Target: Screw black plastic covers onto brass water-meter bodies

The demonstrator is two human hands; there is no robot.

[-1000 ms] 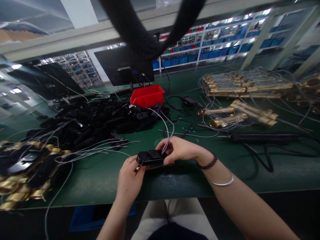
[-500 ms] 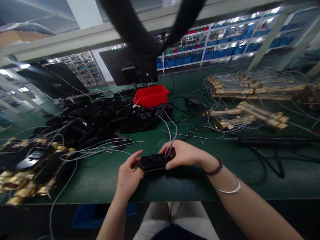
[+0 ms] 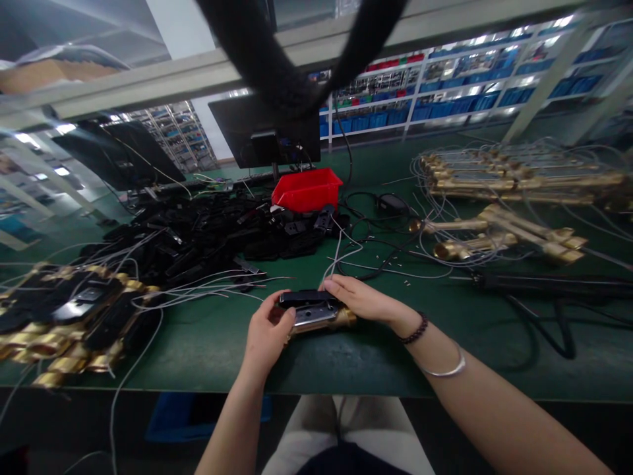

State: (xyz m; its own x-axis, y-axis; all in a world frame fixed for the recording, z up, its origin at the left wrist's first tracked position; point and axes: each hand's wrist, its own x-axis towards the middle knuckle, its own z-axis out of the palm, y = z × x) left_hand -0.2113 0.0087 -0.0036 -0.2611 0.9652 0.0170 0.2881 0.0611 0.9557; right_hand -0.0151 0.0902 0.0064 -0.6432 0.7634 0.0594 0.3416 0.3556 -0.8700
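A brass pipe body with a silvery metal plate on its side lies on the green bench in front of me. Its black plastic cover is tilted up behind the plate, apart from it at the front. My left hand grips the left end of body and cover, thumb near the plate. Closed at the cover's right end is my right hand, thumb and fingers by a thin grey cable that rises from there. Its fingertips are partly hidden.
Black plastic parts are heaped behind, beside a red bin. Brass bodies with black covers sit at left, bare brass bodies at right. A black cylindrical tool and small screws lie on the right.
The black cover, which was lying over the brass body, is now tipped up and back, showing the metal plate. My right hand has shifted with it. The view has turned slightly left.
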